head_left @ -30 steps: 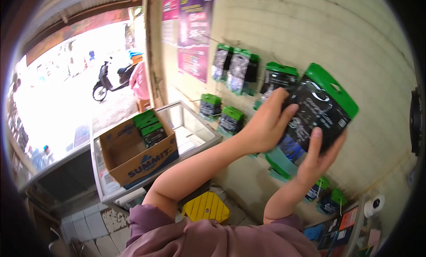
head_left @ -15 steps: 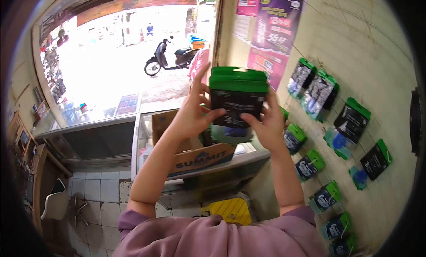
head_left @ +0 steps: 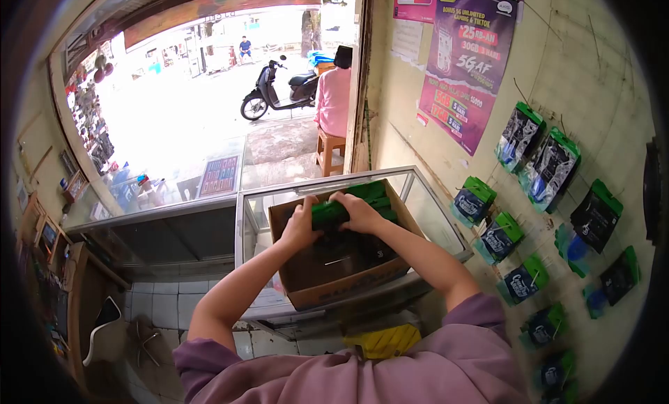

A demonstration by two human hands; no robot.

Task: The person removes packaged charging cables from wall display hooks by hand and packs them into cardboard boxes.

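Note:
Inside the open cardboard box [head_left: 317, 294], my left hand [head_left: 301, 224] and my right hand [head_left: 359, 212] are both closed on a stack of green-topped black packets [head_left: 329, 214]. The stack is near the box's back left part, green edge up. More green-and-black packets [head_left: 373, 192] lie in the box to the right of my right hand. The lower part of the held stack is in shadow. The box stands on a glass display case [head_left: 245, 264].
Green-and-black packets [head_left: 502, 237] hang on hooks along the right wall, beside a purple poster [head_left: 468, 62]. A yellow stool [head_left: 390, 340] is below the case. Outside are a person in pink [head_left: 334, 101] and a scooter [head_left: 272, 90].
Both hands have brought the packets away from the wall hooks on the right and lowered them into the box. The view has turned left toward the box and street.

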